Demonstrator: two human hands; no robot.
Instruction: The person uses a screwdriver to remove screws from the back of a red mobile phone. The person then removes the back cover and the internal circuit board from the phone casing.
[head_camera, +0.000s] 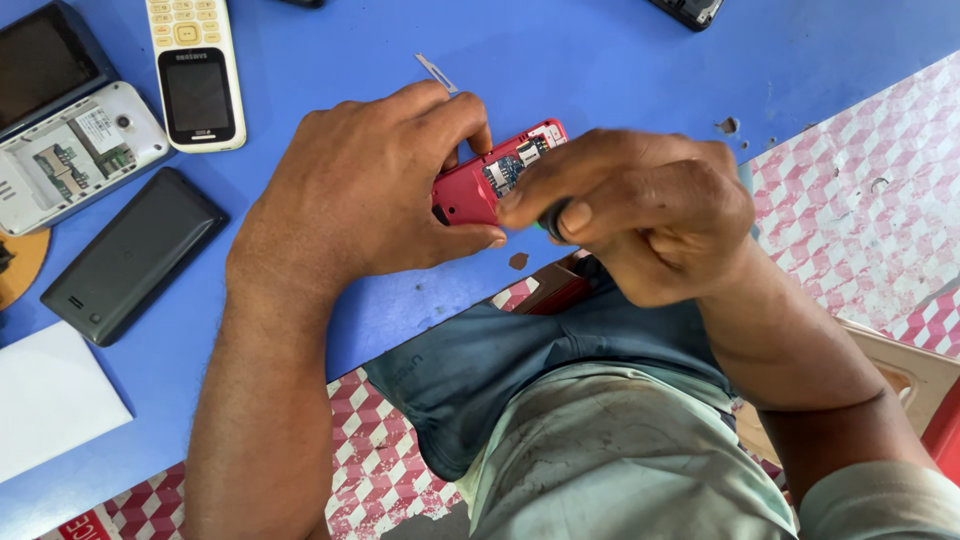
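Two hands meet over one small red phone (478, 185), and we go from the biggest thing down to the smallest.

Biggest is the blue table (620, 70), with a pink and white checked floor (860, 200) beside it. Next come our hands. Our left hand (360, 195) grips the red phone from the side, thumb under it and fingers (455, 115) curled over the top. Our right hand (640, 205) is clenched around a dark tool (553, 218), and its thumb presses on the phone's edge. We cannot see the tip of the tool.

The red phone sits just above the table's near edge, between both hands. Its back is off, so the little green and silver parts inside show. We think it is light and stiff, made of hard plastic that may slip a bit. The open inside looks easy to break. So we would hold it by the two long sides, as the left hand does, and keep off the bare parts.

Off to the left lie a black phone cover (130, 255), a white phone (195, 70), and a grey phone with its back off (75, 155). A white sheet (50, 400) lies at the corner.

Smallest is a thin metal pin tool (436, 72), just past our left fingers.
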